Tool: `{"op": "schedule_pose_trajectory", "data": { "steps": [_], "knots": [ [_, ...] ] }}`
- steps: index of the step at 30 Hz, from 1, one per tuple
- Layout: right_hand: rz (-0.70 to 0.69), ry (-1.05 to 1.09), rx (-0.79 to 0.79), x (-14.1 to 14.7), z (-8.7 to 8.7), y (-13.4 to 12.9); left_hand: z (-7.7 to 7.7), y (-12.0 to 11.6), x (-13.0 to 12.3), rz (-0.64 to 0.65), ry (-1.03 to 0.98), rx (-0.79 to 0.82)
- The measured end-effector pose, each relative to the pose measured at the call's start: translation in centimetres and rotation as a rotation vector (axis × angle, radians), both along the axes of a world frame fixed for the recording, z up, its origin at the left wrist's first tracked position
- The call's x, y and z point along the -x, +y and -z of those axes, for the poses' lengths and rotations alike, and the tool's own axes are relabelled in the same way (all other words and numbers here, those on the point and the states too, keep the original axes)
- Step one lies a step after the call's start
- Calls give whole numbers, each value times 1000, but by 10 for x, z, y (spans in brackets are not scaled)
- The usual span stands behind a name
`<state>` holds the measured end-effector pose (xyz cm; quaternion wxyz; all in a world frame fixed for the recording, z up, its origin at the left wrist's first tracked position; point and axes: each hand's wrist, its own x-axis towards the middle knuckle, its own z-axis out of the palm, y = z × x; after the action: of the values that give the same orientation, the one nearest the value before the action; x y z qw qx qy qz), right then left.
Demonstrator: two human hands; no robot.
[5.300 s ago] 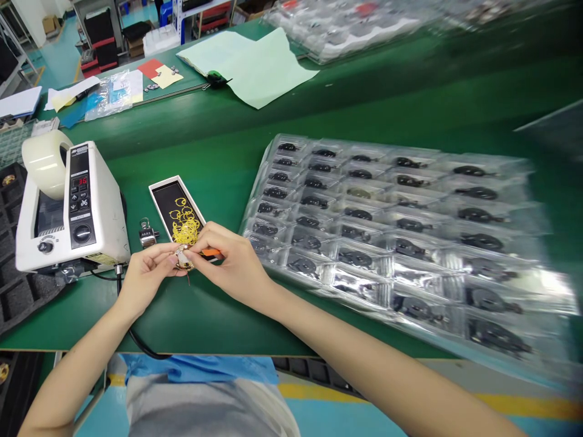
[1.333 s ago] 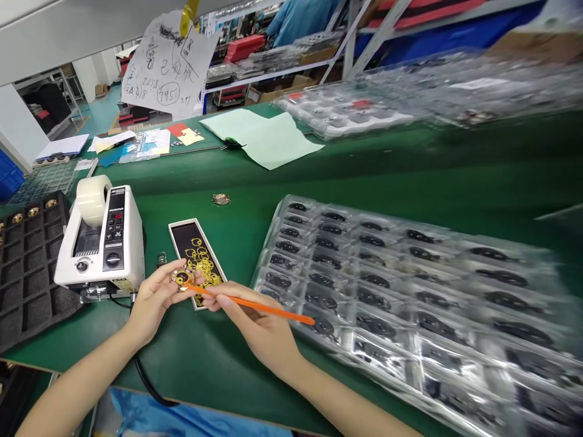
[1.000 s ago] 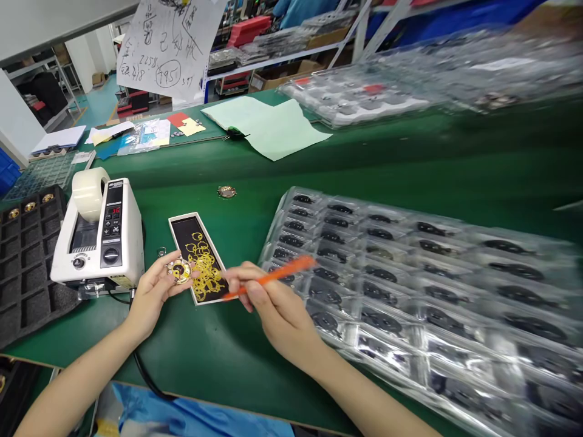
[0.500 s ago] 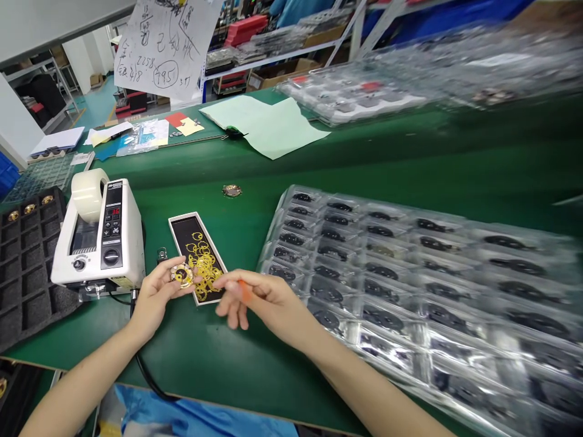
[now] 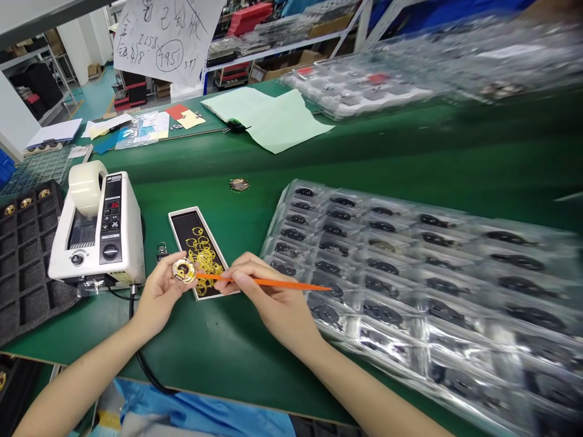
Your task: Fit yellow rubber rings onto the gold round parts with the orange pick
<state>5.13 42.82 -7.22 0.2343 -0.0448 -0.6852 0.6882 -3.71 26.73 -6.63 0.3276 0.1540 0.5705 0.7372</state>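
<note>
My left hand (image 5: 161,291) pinches a round gold-and-silver part that looks like a watch movement (image 5: 184,271), its face turned up toward me. Between the thumb and fingers of my right hand (image 5: 264,291) lies a slim orange pointed stick (image 5: 291,284). Its left tip reaches the right edge of the movement; whether it touches is too small to tell. Just behind both hands, a white-rimmed tray (image 5: 207,224) with a black bottom holds a heap of thin yellow rings (image 5: 200,252). Another round metal part (image 5: 239,184) rests on the green table farther back.
A white tape dispenser (image 5: 98,230) stands at left, beside a black foam tray (image 5: 27,267) with several gold parts. Clear plastic trays (image 5: 410,273) of dark parts cover the right side. A small black clip-like object (image 5: 161,250) sits near my left hand. Papers (image 5: 277,121) lie behind.
The orange stick has swung from mostly hidden in my right hand to pointing left at the movement. My left hand still holds the movement. The view has shifted slightly.
</note>
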Motion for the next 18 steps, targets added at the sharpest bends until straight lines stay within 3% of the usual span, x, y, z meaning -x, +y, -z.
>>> {"op": "schedule_pose_trajectory", "data": {
  "steps": [6,12,18],
  "knots": [
    [-28,9,-89,-3,-3,0,1,-1,-2,-21,43,-15],
    [-61,-34,-70,-3,0,-4,0,-4,-4,-15,50,-39],
    [-79,66,-219,-2,1,-4,0,-8,1,0,-11,-42]
  ]
}}
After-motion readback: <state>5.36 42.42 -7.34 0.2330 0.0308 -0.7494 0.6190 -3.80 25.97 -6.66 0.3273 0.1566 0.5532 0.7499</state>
